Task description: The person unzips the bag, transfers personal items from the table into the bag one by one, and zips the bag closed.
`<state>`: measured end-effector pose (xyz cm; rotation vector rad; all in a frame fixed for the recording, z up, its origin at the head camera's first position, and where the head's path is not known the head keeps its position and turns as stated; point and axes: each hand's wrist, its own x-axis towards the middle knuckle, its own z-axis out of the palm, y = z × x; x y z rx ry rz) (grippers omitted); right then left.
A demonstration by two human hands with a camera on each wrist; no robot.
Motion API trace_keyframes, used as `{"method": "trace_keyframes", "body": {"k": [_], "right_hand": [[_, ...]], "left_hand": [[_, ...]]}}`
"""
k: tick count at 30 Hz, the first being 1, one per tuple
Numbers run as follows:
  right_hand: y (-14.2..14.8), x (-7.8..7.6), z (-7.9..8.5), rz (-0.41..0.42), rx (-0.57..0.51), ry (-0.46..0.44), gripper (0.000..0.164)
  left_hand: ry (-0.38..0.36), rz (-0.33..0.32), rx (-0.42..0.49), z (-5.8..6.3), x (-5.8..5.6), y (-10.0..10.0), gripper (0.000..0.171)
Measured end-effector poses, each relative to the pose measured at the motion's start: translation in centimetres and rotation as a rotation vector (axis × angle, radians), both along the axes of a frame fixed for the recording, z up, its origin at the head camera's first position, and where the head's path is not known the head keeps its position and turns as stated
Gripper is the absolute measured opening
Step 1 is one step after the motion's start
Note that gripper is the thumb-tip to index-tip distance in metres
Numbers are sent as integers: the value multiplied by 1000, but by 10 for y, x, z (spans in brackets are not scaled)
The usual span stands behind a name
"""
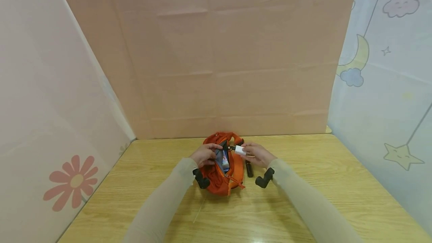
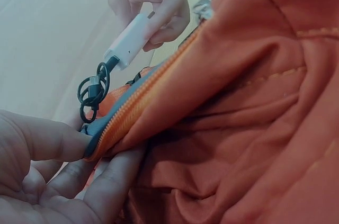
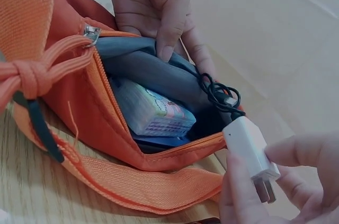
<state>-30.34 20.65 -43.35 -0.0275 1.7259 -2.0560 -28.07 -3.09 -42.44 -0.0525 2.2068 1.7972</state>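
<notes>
An orange-red bag (image 1: 216, 183) lies on the table with its zip pulled apart, showing a grey lining (image 3: 153, 70). My left hand (image 1: 204, 154) pinches the zipped edge of the opening between thumb and fingers. Between the thumb and fingers of my right hand (image 1: 258, 153) is a white charger plug (image 3: 248, 144), its metal prongs toward the palm. A looped black cable (image 2: 94, 94) is plugged into the charger and hangs at the bag's mouth. Inside the bag sits a plastic-wrapped pack with a colourful print (image 3: 151, 110), above something blue (image 3: 159, 142).
A black cylindrical object (image 1: 249, 169) lies on the table right of the bag. The bag's orange strap (image 3: 148, 184) rests along its side. Behind, a draped backdrop (image 1: 216, 66) meets the wooden table (image 1: 152, 198); printed sheets stand left and right.
</notes>
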Motion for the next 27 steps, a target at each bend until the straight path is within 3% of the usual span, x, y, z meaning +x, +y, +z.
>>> {"method": "trace_keyframes", "body": {"k": [9,21,23,27], "right_hand": [[0,-3,-2,-58,-4,11,50],[-9,1,-2,-77,43,52,43],[-12,2,-1,-69,57,61,43],[-18,2,-2,-58,59,64,43]], "left_hand": [[5,-3,-1,-1,0,0,42],[13,-16,1,0,1,1,44],[11,-18,4,6,6,2,44],[6,-8,-3,7,7,2,42]]}}
